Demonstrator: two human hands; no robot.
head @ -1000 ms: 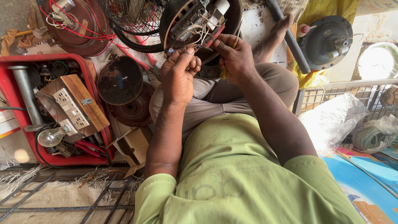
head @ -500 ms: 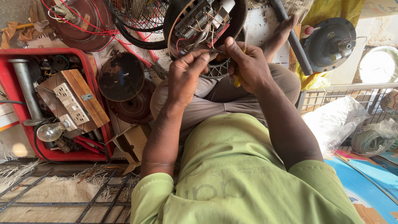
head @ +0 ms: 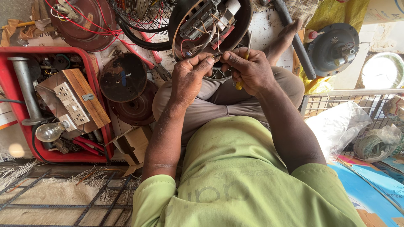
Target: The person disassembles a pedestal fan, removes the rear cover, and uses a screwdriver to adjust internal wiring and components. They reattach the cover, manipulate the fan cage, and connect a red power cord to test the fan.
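Wiring work on an opened fan motor

The round motor housing (head: 210, 25) rests open before the crossed legs, its wires still loose, so much seems left. The left hand (head: 189, 77) pinches thin wires (head: 212, 42) with curled fingers; the right hand (head: 250, 71) is clenched on a yellow-handled tool (head: 240, 84).

- torn brown cardboard box (head: 135, 145), open, just left of my knee
- white plastic bag (head: 336, 126), crumpled, against wire rack at my right
- cardboard box corner (head: 385, 10), top right
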